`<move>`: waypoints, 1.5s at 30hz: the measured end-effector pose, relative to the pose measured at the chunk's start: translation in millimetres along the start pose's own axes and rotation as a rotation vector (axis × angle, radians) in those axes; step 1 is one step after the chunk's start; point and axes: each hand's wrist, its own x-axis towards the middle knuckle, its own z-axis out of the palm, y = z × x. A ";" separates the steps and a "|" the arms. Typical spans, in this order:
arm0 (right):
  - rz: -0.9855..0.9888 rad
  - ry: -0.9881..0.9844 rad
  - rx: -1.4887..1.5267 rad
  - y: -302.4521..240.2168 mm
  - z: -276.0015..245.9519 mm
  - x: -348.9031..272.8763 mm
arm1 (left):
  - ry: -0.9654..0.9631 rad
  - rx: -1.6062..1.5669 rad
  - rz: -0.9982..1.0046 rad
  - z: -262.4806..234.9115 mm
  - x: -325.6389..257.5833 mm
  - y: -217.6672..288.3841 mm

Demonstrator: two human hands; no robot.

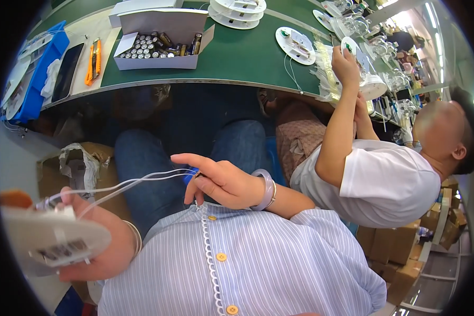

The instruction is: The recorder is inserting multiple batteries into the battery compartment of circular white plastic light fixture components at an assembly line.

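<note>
My left hand point(106, 238) grips a white round disc point(92, 239) at the lower left, with its fingers and thumb around the edge. The disc is blurred and tilted, and a dark patterned patch shows on its face. Two thin white wires point(126, 184) run from it across my lap to my right hand point(229, 185). That hand is closed in a pinch on the wire ends, its index finger stretched out to the left. A small dark piece point(198, 175) shows at the fingertips; its kind is too small to make out.
On the green table point(242, 58) stand an open box of batteries point(155, 61), stacked white discs point(237, 22) and a wired disc point(295, 46). An orange cutter point(93, 62), a phone point(68, 71) and a blue bin point(42, 79) lie left. A co-worker point(374, 179) sits close on my right, holding a disc.
</note>
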 end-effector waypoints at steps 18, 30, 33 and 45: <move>-0.187 -0.077 -0.087 5.9 1.2 -1.0 | 0.073 0.499 0.457 -9.9 -6.9 0.3; 0.106 -0.159 -0.041 12.4 -16.0 -10.7 | 0.430 -0.120 -0.905 -31.1 4.1 -23.2; 0.122 0.142 -0.033 14.6 -23.4 -6.2 | 0.474 -0.473 -1.119 -24.6 0.6 -37.1; 0.008 0.209 0.150 34.3 -53.5 25.8 | 0.128 -1.050 -1.163 -64.5 -32.0 -74.9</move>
